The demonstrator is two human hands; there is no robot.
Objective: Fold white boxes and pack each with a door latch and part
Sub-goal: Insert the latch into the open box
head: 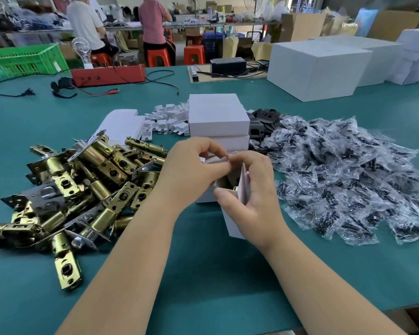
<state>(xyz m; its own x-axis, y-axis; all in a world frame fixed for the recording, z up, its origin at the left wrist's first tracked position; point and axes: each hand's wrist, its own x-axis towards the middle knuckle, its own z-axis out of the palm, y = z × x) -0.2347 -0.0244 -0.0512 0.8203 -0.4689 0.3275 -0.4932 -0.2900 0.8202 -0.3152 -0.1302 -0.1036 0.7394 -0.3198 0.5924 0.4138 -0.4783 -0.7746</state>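
Both hands are busy over a small white cardboard box (230,213) standing near the middle of the teal-green worktable (203,274), its top end open and something brass-coloured just showing inside, though I can't make out more than a glint. The left hand (191,170) has its fingers curled, pinching one of the box's thin white end flaps (218,160) between thumb and fingertips; the right hand (254,197) wraps the box's side, thumb pressed against the near wall and fingers bent round another upright flap (243,187). It looks to me like the closing stage: contents in, flaps about to be tucked. That card will be light and springy, stiff along its panels but quick to crease or tear at the score lines, so the sensible hold is on the flap edges near the folds, with the body steadied from the side as it is now. To the left lies a heap of brass-and-steel door latches (82,184), which I'd judge dense, hard and a little slick, best taken by the cylindrical barrel, not the sharp faceplate. To the right spreads a pile of clear plastic sachets of black parts (344,180), soft, crinkly and slippery, easily pinched by a corner. Behind the hands sits a stack of closed white boxes (218,117), with flat unfolded white blanks (124,124) just beside it.
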